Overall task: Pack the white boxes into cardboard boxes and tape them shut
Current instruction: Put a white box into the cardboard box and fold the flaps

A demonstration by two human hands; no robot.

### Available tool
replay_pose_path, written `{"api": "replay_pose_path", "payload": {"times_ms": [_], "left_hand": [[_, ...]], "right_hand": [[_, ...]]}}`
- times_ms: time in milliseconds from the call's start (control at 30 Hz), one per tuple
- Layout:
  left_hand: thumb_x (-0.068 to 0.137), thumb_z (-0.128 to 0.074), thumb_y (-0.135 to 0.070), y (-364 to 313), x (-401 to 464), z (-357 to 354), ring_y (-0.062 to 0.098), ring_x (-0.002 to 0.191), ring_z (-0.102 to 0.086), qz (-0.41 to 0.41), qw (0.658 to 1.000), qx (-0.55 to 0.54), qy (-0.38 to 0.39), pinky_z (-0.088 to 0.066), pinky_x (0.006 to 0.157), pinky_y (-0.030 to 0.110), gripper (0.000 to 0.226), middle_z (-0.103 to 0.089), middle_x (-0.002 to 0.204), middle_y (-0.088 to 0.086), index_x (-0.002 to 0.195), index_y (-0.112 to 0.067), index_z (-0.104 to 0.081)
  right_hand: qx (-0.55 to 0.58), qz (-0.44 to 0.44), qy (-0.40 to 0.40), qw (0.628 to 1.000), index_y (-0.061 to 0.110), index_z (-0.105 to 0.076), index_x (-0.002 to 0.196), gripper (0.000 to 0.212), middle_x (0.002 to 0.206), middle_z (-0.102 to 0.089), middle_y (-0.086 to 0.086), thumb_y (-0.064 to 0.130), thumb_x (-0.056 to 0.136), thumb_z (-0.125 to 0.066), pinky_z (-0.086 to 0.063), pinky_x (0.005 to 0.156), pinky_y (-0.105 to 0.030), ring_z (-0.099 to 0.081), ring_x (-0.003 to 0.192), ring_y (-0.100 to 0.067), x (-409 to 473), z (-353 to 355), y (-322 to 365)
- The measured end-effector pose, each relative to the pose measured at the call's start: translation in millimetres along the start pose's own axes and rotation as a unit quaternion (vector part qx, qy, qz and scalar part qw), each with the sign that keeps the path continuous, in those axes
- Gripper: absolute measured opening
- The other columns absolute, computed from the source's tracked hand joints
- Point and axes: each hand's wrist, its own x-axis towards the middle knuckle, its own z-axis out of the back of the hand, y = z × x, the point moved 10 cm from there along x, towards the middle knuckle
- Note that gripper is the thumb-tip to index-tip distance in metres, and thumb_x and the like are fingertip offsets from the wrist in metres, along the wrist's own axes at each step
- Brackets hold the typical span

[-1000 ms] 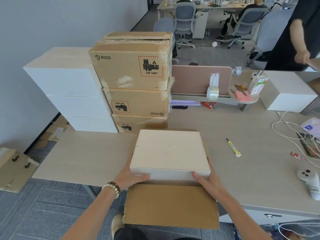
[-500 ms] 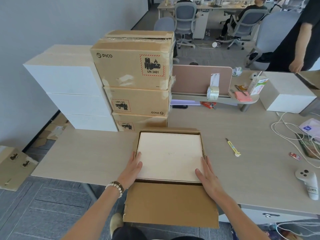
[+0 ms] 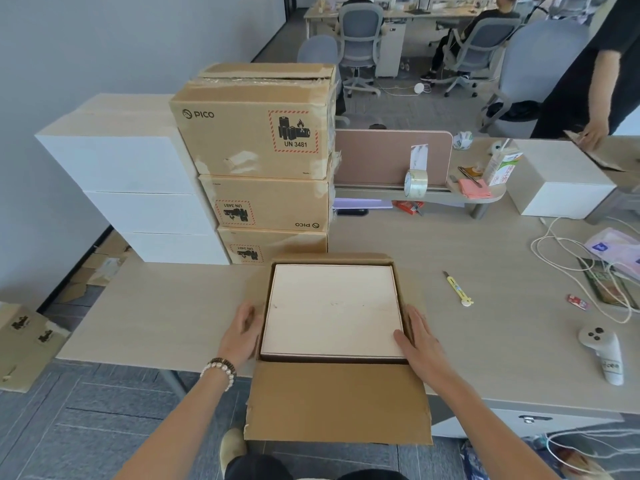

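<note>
One white box (image 3: 333, 310) sits inside an open cardboard box (image 3: 337, 400) at the near edge of the desk (image 3: 166, 317), smooth matte top face up, rectangular, long axis running left-right. Cardboard is plain brown w/ rough edges; its near flap lies flat, hanging out over the desk edge toward the person.

Left hand (image 3: 241, 332) is at the carton's left wall, fingers loosely bent vs the side; can't tell if it actually grips. Beaded bracelet (image 3: 219, 369) on that wrist. Right hand (image 3: 420, 341) lies flat, fingers straight, on the carton's right rim, thumb touching the white box's near-right corner.

Just behind: 3 stacked taped cartons (image 3: 263, 174) w/ PICO and UN 3481 marks, torn patches on surface; left of them 3 stacked white boxes (image 3: 135, 199). Right on desk: yellow utility knife (image 3: 456, 288), white controller (image 3: 601, 351), white cables (image 3: 568, 258). Far: clear tape roll (image 3: 415, 182) on a shelf before a pink divider (image 3: 388, 155), another white box (image 3: 561, 188), and another person's hand (image 3: 593, 133) at the far right.
</note>
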Motion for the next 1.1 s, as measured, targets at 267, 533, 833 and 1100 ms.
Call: {"api": "replay_pose_path", "payload": {"times_ms": [267,533,833,1100], "left_hand": [[0.1,-0.054,-0.031,66,14,35,0.038,0.132,-0.047,0.184,0.979,0.035,-0.082,-0.037,0.108,0.042,0.053,-0.049,0.145,0.022,0.142,0.0,-0.045],[0.094,-0.063,-0.015,57,10,81,0.035,0.118,-0.056,0.168,0.976,-0.011,-0.139,-0.043,0.101,0.042,0.032,-0.062,0.129,0.019,0.124,-0.005,-0.064],[0.095,-0.06,-0.019,-14,-31,111,0.027,0.098,-0.061,0.09,0.976,-0.061,-0.19,-0.051,0.09,0.043,0.023,-0.066,0.109,0.009,0.117,-0.019,-0.068],[0.105,-0.045,-0.026,-87,-47,58,0.021,0.089,-0.071,-0.004,0.996,-0.072,-0.056,-0.058,0.077,0.036,0.024,-0.075,0.097,0.002,0.104,-0.025,-0.069]], "right_hand": [[0.072,-0.123,-0.068,0.987,0.02,-0.034,0.152,0.053,0.154,-0.037,-0.011,0.044,0.105,-0.035,-0.027,0.114,-0.044,-0.037,0.139,-0.031,-2,20,-50],[0.115,-0.183,-0.101,0.971,0.018,-0.04,0.15,0.05,0.143,-0.05,-0.014,0.037,0.105,-0.037,-0.04,0.104,-0.042,-0.046,0.13,-0.032,-1,46,-70],[0.136,-0.159,-0.19,0.959,0.019,-0.054,0.136,0.039,0.123,-0.061,-0.008,0.015,0.097,-0.051,-0.051,0.088,-0.043,-0.059,0.105,-0.028,-9,111,-61],[0.257,-0.075,-0.157,0.951,0.02,-0.068,0.117,0.024,0.088,-0.064,0.005,0.029,0.101,-0.052,-0.043,0.066,-0.027,-0.056,0.076,-0.013,-12,110,17]]}}
